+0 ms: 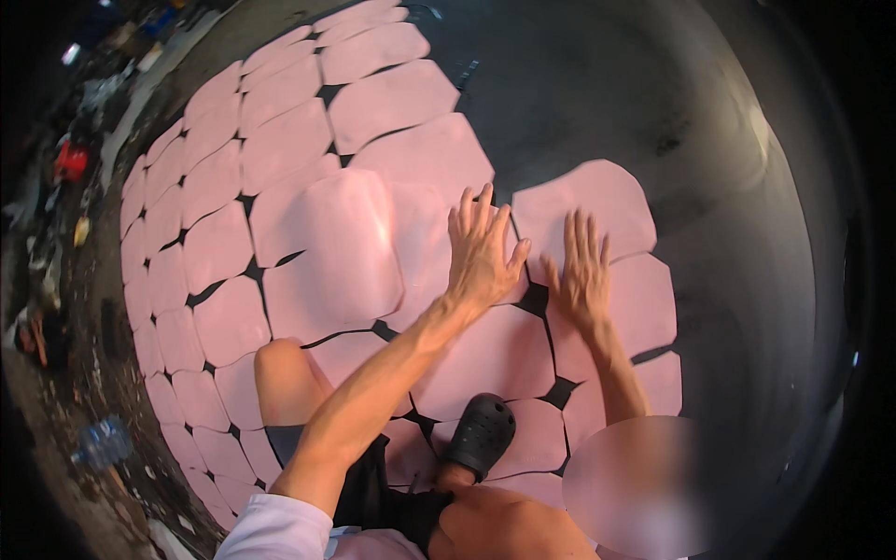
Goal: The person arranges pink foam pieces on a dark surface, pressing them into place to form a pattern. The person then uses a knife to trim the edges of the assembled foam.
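Pink sheets, thin and soft-looking, had a smooth, mostly matte face and the outline of rounded blocks with clipped corners. They lay flat in curving rows, edge to edge, and dark slits and small diamond-shaped gaps showed where their corners met. On top of them, to the left of the hands, sat a raised pink pile, thicker and shinier, with rounded ends and a pale streak of light along one side.

The left hand was palm down with its fingers spread wide, gripping nothing, over pink sheeting just right of the pile. The right hand was also flat and palm down, fingers nearer together, thumb apart, over the outer right sheet and the one below it. How firmly either pressed could not be told.

The ground was dark, smooth and slightly glossy, scuffed in patches. A black perforated clog stood on the sheets. Along the left edge lay blurred clutter, including a red object and a clear bluish plastic bottle.
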Motion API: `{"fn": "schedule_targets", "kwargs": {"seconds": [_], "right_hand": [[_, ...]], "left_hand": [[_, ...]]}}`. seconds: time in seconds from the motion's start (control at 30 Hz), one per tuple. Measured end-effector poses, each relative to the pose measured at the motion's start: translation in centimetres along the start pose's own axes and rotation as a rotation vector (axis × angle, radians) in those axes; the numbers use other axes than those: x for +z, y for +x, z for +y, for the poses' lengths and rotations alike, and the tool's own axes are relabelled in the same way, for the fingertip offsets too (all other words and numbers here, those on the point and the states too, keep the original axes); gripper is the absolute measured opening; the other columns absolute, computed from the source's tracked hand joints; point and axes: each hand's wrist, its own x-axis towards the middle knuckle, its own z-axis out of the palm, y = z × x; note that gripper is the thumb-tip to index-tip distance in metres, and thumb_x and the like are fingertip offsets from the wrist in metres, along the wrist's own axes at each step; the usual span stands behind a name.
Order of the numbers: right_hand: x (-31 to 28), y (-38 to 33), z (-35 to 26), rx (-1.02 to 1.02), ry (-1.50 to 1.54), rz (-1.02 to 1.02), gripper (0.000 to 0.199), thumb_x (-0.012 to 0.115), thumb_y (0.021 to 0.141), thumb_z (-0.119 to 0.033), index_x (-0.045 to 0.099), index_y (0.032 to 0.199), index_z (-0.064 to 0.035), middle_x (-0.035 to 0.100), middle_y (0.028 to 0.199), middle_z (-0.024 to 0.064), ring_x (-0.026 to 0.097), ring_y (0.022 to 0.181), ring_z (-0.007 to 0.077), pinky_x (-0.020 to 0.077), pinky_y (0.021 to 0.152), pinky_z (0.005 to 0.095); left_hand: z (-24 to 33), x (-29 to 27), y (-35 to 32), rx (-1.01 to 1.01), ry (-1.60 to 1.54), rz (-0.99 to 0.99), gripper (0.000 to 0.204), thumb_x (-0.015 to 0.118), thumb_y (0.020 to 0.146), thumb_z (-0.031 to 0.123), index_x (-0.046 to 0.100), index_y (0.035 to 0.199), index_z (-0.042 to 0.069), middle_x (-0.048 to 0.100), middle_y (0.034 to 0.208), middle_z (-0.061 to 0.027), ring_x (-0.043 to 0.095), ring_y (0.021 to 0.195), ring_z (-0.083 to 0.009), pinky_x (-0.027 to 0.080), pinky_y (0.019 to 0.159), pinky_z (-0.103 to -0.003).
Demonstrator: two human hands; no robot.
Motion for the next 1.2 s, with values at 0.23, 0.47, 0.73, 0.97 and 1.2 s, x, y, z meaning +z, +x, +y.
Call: {"fn": "schedule_targets", "kwargs": {"seconds": [0.23,0.47,0.73,0.97,1.2], "right_hand": [[-0.4,-6.2,-9.0,0.033,0.077,-0.168,0.088,0.060,0.111,-0.050,0.026,0.178,-0.0030,0.022,0.187,0.0163,0.015,0.174,0.0360,0.0075,0.139,0.0633],[-0.4,-6.8,-7.0,0.071,0.001,-0.167,0.089,0.061,0.110,-0.051,0.026,0.178,-0.0043,0.023,0.187,0.0142,0.014,0.174,0.0345,0.0078,0.140,0.0612],[-0.2,-6.7,-7.6,0.075,0.049,-0.143,0.089,0.066,0.108,-0.048,0.029,0.177,-0.0049,0.025,0.186,0.0149,0.016,0.174,0.0352,0.0083,0.140,0.0606],[-1.8,-7.4,-9.4,0.098,0.410,-0.256,0.081,0.075,0.106,-0.036,0.039,0.173,-0.0070,0.051,0.170,0.0197,0.047,0.158,0.0374,0.0339,0.131,0.0557],[-4.4,-14.3,-15.1,0.661,1.946,-0.500,0.068,0.059,0.117,-0.043,0.046,0.164,0.0047,0.066,0.154,0.0183,0.069,0.134,0.0288,0.0540,0.115,0.0459]], "left_hand": [[-22.3,-13.8,-2.5,-0.223,0.217,0.357,0.064,0.072,0.091,0.013,0.060,0.152,-0.004,0.057,0.157,-0.0289,0.048,0.148,-0.0498,0.038,0.127,-0.057],[-24.4,-18.4,0.3,-0.253,0.154,-0.219,0.079,0.088,0.088,0.020,0.058,0.158,0.003,0.056,0.161,-0.0201,0.047,0.152,-0.0426,0.040,0.129,-0.050],[-20.4,-19.4,-0.1,-0.144,0.456,-0.116,0.035,0.082,0.092,0.017,0.067,0.123,0.008,0.062,0.117,-0.0134,0.058,0.122,-0.0382,0.045,0.109,-0.056],[-6.0,-19.5,-12.9,-0.044,0.113,-0.388,0.022,0.071,0.093,0.009,0.065,0.114,0.005,0.067,0.108,-0.0181,0.068,0.097,-0.0416,0.055,0.089,-0.054],[8.8,-27.4,-11.3,-0.460,-0.678,-0.103,0.025,0.064,0.108,0.013,0.066,0.127,-0.003,0.069,0.108,-0.0075,0.065,0.095,-0.0139,0.053,0.082,-0.032]]}}
